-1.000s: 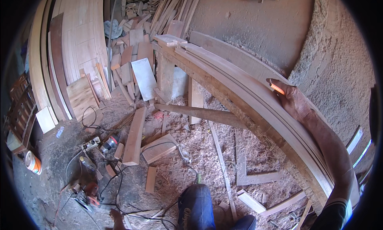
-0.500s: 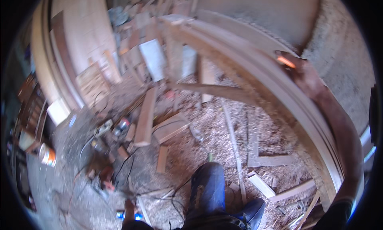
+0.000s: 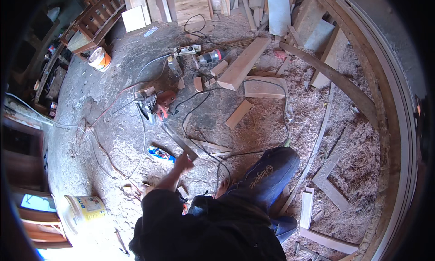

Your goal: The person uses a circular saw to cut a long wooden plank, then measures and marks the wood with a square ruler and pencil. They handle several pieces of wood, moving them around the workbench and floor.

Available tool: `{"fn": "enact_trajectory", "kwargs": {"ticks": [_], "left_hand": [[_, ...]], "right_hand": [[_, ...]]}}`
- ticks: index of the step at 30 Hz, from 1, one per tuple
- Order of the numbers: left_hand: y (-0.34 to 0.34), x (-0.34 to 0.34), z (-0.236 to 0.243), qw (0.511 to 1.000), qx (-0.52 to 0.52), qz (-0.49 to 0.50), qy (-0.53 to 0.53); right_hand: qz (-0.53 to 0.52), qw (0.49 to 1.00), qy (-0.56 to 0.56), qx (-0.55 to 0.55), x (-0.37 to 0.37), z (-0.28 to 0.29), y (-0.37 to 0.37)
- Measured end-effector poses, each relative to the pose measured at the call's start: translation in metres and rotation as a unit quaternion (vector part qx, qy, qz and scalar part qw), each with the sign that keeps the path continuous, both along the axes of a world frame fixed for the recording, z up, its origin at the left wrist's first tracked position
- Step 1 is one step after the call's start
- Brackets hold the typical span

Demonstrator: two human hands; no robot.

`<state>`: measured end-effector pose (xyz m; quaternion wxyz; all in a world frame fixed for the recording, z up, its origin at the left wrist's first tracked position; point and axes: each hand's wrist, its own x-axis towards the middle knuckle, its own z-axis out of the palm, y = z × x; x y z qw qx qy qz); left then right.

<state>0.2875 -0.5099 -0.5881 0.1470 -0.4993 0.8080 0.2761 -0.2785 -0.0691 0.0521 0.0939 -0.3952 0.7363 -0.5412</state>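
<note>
My left hand reaches out over the floor, its fingers closed round one end of a long, flat, greyish strip. The strip slants up and left towards a corded power tool with an orange-red body. Whether it is metal or wood I cannot tell. Close to that hand lies a blue packet. My right hand is not clearly visible; only a small orange-pink sliver shows at the dark right rim. Along that side runs a long wooden beam with grooved edges.
Wood blocks, a power strip and a red-and-grey cylindrical tool lie ahead. Black cable loops across the floor. Buckets stand leftward. Shavings and an L-shaped wooden piece lie to the right.
My view has swung left and down. My right hand, earlier on the beam with something orange, has left clear view. My left hand has moved forward with the strip.
</note>
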Motion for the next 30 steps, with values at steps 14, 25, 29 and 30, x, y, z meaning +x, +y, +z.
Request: {"fn": "enact_trajectory", "kwargs": {"ticks": [14,25,29,30], "left_hand": [[0.061,-0.135,0.19,0.892,0.058,-0.169,0.414],[0.328,-0.255,0.464,0.572,0.075,-0.699,0.422],[0.429,-0.227,0.51,0.169,-0.061,-0.765,0.619],[0.452,-0.217,0.518,0.122,-0.05,-0.775,0.618]], "right_hand": [[-0.2,0.707,0.568,0.37,0.213,0.045,-0.092],[-0.442,0.838,0.319,0.024,0.445,-0.125,0.089],[-0.539,0.764,0.313,-0.17,0.475,-0.151,0.134],[-0.55,0.766,0.271,-0.191,0.486,-0.159,0.146]]}}
